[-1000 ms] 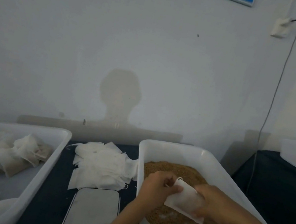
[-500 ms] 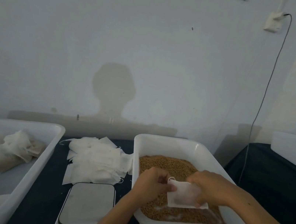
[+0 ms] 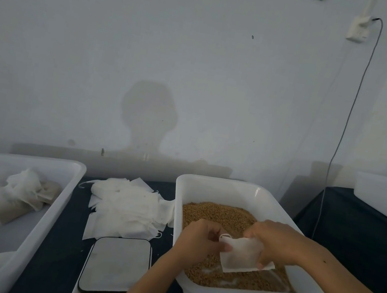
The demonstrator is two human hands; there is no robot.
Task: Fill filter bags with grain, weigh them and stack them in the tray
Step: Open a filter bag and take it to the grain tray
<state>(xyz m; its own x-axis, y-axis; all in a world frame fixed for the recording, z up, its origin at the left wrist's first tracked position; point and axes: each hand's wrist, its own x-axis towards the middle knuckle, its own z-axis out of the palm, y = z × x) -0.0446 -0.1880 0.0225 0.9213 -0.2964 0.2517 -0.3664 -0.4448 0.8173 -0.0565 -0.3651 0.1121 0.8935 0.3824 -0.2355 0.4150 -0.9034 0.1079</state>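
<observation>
A pale wall [image 3: 151, 51] fills the upper scene, with a person's head-shaped shadow on it directly behind the grain tub. The grain tub [image 3: 218, 188], a white plastic bin part-filled with brown grain [image 3: 214, 215], sits on a dark table [image 3: 56, 251] and serves as the landmark. Well to the left of the tub stands a white tray [image 3: 63, 191] holding filled filter bags [image 3: 14, 196]. Between tray and tub lies a loose pile of empty filter bags [image 3: 127, 206], and just in front of that pile, near the tub's left wall, rests a flat scale [image 3: 115, 264]. Over the grain, near the tub's front, both hands hold one filter bag [image 3: 243, 255]. Its long axis runs roughly left to right, tilted slightly, with the drawstring mouth pointing left. The left hand [image 3: 200, 241] pinches the mouth edge; the right hand [image 3: 276, 243] grips the bag's right side with curled fingers.
</observation>
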